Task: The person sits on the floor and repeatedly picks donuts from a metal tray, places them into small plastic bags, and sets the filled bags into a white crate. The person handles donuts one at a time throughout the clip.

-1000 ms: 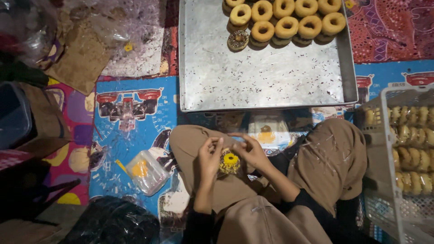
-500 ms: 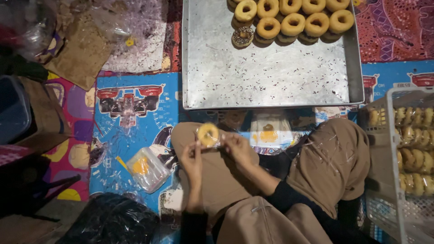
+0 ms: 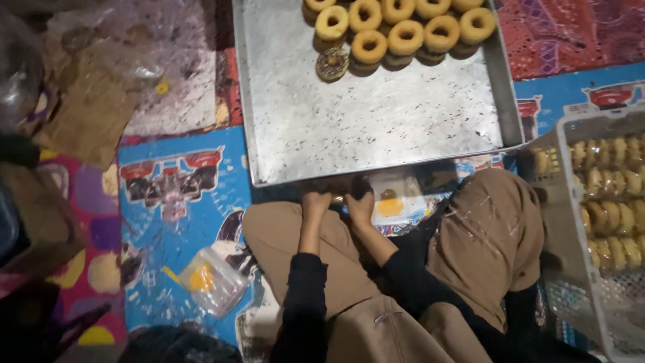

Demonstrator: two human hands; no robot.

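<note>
1. The person sits cross-legged on a floor mat [image 3: 175, 202] printed in blue with cartoon pictures, knees in tan trousers spread to either side.
2. The left hand [image 3: 314, 205] and the right hand [image 3: 361, 207] lie close together just beside the near edge of a large metal tray [image 3: 376, 128], in the shadow under its rim.
3. Both hands are lowered over the mat between the knees; whether either grip is spread, pressed together or pinching something cannot be told, since the fingers are turned away and dark.
4. Just beside the right hand, on the mat, lies a small clear wrapper with a yellow patch [image 3: 396, 202].
5. The tray's near half is bare and speckled; at its far edge sit rows of ring doughnuts [image 3: 405, 37], most pale yellow.
6. One dark-topped doughnut [image 3: 332, 64] sits at the near left end of those rows.
7. A white plastic crate [image 3: 608, 202] stands at the mat's right edge, filled with packed doughnuts.
8. A clear plastic bag with something yellow inside [image 3: 211, 281] lies on the mat near the left knee, well apart from the hands.
</note>
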